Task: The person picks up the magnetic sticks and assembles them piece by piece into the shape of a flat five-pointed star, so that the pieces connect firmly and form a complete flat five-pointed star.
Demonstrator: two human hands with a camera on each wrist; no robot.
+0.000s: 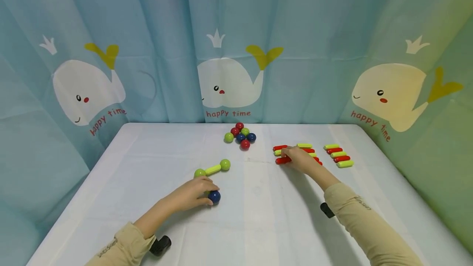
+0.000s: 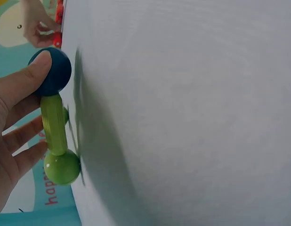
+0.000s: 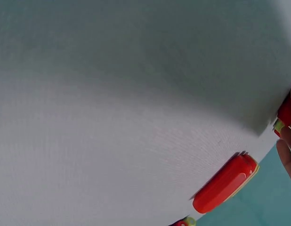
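Blue ball (image 1: 215, 197) pinched by left hand (image 1: 194, 192), seated at one end of a green rod (image 2: 54, 125); green ball (image 2: 62, 167) at the other. Red rod (image 1: 283, 161) pinched by right hand (image 1: 301, 160), among other rods (image 1: 307, 150) on the worktop (image 1: 258, 216). Hands held well apart. Loose balls (image 1: 245, 145) clustered near back edge.

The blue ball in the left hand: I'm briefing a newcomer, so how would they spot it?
Over the white table, find the left hand. Its fingers hold the blue ball, at one end of a green stick. Unlike the clustered blue balls near the curtain, this one is held.
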